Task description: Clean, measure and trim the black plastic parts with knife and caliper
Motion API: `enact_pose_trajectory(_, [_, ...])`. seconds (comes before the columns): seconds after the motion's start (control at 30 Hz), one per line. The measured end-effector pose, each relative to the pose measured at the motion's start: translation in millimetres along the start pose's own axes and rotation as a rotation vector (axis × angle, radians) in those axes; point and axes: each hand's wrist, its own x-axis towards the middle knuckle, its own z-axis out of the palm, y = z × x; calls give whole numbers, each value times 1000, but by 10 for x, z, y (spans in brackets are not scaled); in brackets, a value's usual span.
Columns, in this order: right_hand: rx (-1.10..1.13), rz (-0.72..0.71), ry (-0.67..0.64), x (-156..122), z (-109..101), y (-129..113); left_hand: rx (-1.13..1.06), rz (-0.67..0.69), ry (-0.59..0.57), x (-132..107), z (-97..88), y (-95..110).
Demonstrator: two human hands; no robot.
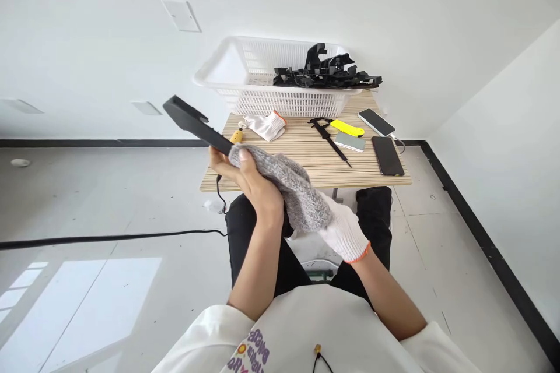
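A long black plastic part slants up and left above the table, its lower end covered by a fuzzy grey cloth. My bare left hand is closed round the part and the cloth's upper edge, thumb on top. On my right hand is a white knit glove with an orange cuff. That hand is at the cloth's lower end, gripping it; its fingers are mostly hidden by the cloth.
A white plastic basket with several black plastic parts stands at the table's back. On the tabletop are a white glove, a yellow-handled tool, a black caliper, a yellow utility knife and phones.
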Motion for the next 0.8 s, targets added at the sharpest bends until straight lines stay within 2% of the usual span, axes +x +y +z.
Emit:
enact_pose_trajectory(0.07, [-20, -30, -29, -102, 81, 52, 228, 154, 30, 72, -113, -102])
enact_pose_trajectory(0.13, [-14, -82, -42, -213, 149, 123, 333, 212, 104, 222, -257, -211])
enact_pose_trajectory(0.23, [27, -135, -57, -345, 212, 219, 405, 176, 199, 438, -445, -304])
enact_pose_trajectory(0.3, [68, -133, -75, -379, 230, 242, 423, 158, 222, 444, -483, -305])
enact_pose_trajectory(0.37, [99, -127, -76, -375, 234, 237, 456, 218, 140, 338, -448, -292])
enact_pose_trajectory(0.47, [119, -138, -41, -364, 214, 256, 498, 339, -77, 224, -391, -335])
enact_pose_trajectory(0.53, [106, -132, -46, -385, 193, 324, 497, 291, -117, 306, -420, -421])
enact_pose_trajectory(0.67, [25, -107, -99, -428, 182, 484, 502, 7, -33, 505, -499, -556])
enact_pose_trajectory(0.73, [5, -108, -90, -421, 196, 509, 533, 16, -109, 431, -457, -546])
enact_pose_trajectory(0.8, [9, -111, -65, -416, 201, 507, 573, 122, -226, 313, -395, -516])
